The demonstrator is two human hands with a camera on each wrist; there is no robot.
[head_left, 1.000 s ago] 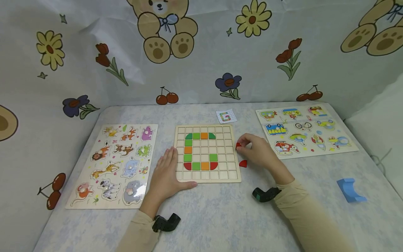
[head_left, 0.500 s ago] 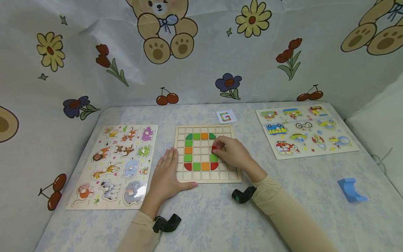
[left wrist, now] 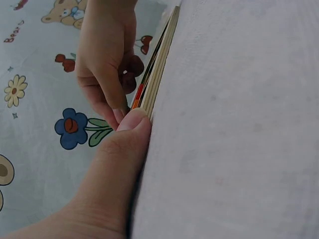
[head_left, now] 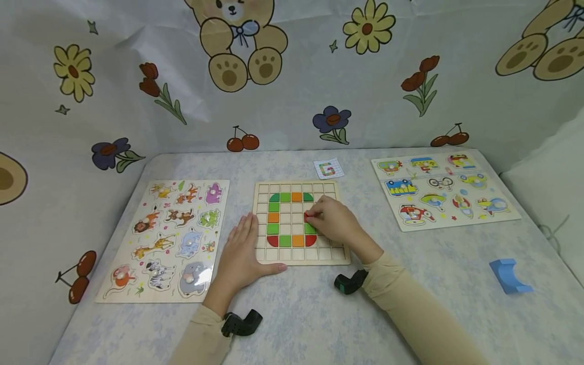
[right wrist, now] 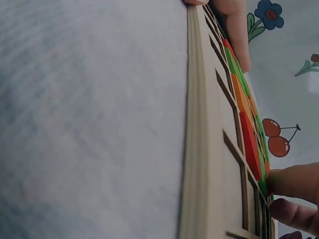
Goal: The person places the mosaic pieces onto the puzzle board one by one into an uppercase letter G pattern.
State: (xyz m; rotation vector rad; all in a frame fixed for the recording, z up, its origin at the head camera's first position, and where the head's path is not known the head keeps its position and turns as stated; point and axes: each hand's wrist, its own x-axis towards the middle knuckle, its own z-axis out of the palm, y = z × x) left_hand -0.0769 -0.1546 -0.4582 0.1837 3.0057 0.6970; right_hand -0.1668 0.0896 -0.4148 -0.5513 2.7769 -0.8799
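A wooden grid board [head_left: 285,218] lies mid-table with green, orange and red pieces forming a squarish outline in its cells. My right hand [head_left: 338,221] is over the board's right half and pinches a small red piece [head_left: 306,215] between thumb and fingers, just above the green square [head_left: 310,229]. Fingers cover most of that piece, so its shape is hard to tell. My left hand [head_left: 241,253] rests at the board's left edge with fingers straight, thumb spread along the front edge. In the left wrist view, the left thumb [left wrist: 122,154] touches the board's edge.
A small pattern card [head_left: 328,168] lies behind the board. An animal puzzle [head_left: 178,238] is on the left, a vehicle puzzle [head_left: 444,190] at the back right. A blue curved block [head_left: 508,276] sits on the right. A printed cloth hangs behind the table.
My right hand has moved left from beside the board to over it, carrying the red piece. Another red piece right of the board is now out of sight behind that hand. The left hand stays put.
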